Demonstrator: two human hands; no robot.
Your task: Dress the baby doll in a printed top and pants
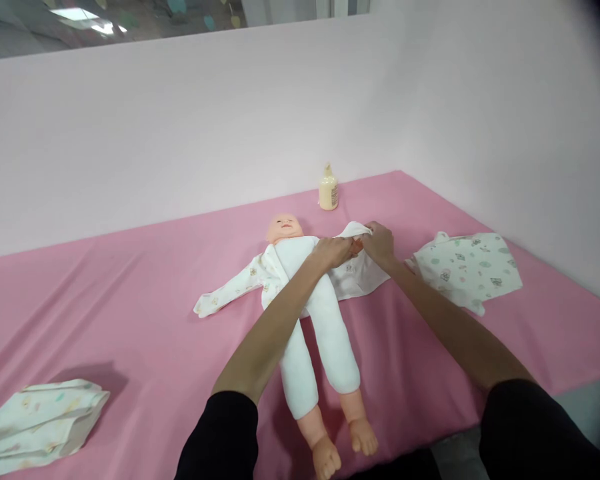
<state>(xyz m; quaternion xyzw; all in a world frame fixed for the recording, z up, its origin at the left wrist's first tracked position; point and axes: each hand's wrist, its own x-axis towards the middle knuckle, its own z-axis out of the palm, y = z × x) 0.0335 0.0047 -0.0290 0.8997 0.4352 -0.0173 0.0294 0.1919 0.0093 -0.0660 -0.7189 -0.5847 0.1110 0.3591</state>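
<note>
The doll (294, 255) lies on its back on the pink-covered table (155, 287), an open printed jacket (357, 283) spread beneath it. One sleeve encloses the arm at the picture's left; the other side is under work. The right hand (379, 243) grips a gathered edge of white jacket cloth. The left hand (335, 253) is bent in beside it, at the doll's far arm; its fingertips are masked, so I cannot tell whether that grip is closed.

Judged procedure for fitting this sleeve: gather it short, guide the small hand through with fingers tucked, then draw the cloth toward the shoulder — moving the fabric rather than pulling the limb. The elbow should stay slightly bent, and the back panel flat.

Obstructions noted: the two hands cover most of the sleeve and arm; a reddish patch between them is probably the doll's hand — unconfirmed. The left forearm crosses the torso and hides part of the jacket front. A printed cloth at the lower left is cut off by the frame.
</note>
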